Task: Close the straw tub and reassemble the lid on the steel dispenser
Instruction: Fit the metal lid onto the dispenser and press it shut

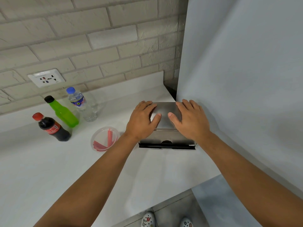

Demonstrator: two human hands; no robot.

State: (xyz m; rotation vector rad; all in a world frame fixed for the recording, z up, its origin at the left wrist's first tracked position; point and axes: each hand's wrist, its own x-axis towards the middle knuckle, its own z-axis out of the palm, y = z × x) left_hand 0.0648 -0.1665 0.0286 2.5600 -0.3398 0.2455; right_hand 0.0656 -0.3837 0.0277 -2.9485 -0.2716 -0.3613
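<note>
The steel dispenser (166, 138) stands on the white counter against the grey wall panel on the right. Its flat steel lid (164, 110) lies on top of the box. My left hand (142, 119) lies flat on the lid's left side and my right hand (188, 119) lies flat on its right side, fingers spread, thumbs pointing at each other. A dark slot with a half-round notch runs along the dispenser's front bottom. The round clear straw tub (105, 138) sits to the left of the dispenser with several red straws inside; I cannot tell whether a lid covers it.
A cola bottle (52, 127), a green bottle (63, 112) and a water bottle (82, 104) stand at the left near the brick wall. A wall socket (46, 78) is above them. The counter's front edge (172, 197) runs diagonally, with floor and shoes below.
</note>
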